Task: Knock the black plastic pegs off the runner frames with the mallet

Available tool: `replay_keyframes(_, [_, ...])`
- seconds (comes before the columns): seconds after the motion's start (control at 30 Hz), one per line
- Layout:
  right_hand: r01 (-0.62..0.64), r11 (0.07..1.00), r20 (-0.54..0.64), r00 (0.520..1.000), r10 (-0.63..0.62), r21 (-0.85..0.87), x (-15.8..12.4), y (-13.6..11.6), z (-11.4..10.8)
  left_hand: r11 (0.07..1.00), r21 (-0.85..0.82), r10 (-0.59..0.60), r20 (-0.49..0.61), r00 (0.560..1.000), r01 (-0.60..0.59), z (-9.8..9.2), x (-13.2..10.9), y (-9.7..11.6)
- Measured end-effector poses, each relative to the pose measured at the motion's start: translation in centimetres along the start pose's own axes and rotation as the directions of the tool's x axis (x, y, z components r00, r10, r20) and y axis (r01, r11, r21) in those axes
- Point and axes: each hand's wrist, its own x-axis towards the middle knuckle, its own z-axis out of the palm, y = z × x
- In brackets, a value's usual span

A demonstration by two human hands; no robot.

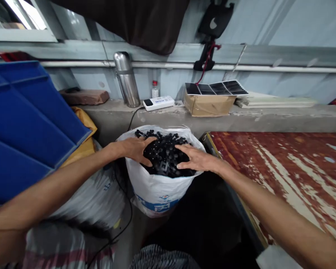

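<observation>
A white woven sack point(156, 188) with blue print stands upright with its mouth wide. Small black plastic parts point(168, 149) fill it nearly to the rim; their exact kind is too small to tell. Over the left side of the sack's mouth is my left hand point(137, 149), fingers spread, at the edge of the parts. My right hand point(194, 157) reaches in from the opposite side, its fingers apart and pointing inward. Neither hand grips anything that I can see. Whether the fingertips touch the parts, I cannot tell.
On the concrete ledge stand a steel thermos point(127, 80), a small red-capped bottle point(155, 89), a white device point(158, 103) with a cable, and a cardboard box point(208, 105). A blue crate point(30, 130) and full sacks point(92, 198) are left; a worn red table point(280, 168) is right.
</observation>
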Motion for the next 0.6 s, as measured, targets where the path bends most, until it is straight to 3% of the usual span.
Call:
replay_keyframes(0.1, [-0.02,0.998,0.029,0.999,0.021,-0.06,-0.4,1.3,2.1,0.999,0.048,-0.007,-0.018,1.0,0.008,0.4,1.0,-0.8])
replay_keyframes(0.2, [-0.02,0.992,0.049,0.998,0.026,-0.122,-1.7,1.0,2.7,0.987,0.107,0.135,-0.132,0.982,-0.122,-0.1,3.4,0.6])
replay_keyframes(0.27, [-0.017,0.987,0.075,0.997,0.03,-0.158,-2.6,0.3,2.6,0.96,0.122,0.263,-0.072,0.962,-0.254,0.1,5.5,2.3])
replay_keyframes(0.33, [-0.014,0.982,0.108,0.994,0.035,-0.189,-3.3,-0.4,2.7,0.936,0.096,0.333,0.062,0.941,-0.338,1.0,7.8,4.1])
replay_keyframes(0.43, [-0.019,0.974,0.134,0.99,0.051,-0.226,-4.1,-1.3,2.9,0.959,0.029,0.272,0.182,0.945,-0.282,2.4,11.2,6.3])
replay_keyframes(0.6, [-0.045,0.97,0.045,0.997,0.058,-0.24,-5.2,-2.8,3.7,0.987,-0.008,0.159,0.178,0.971,-0.16,3.1,14.7,8.1])
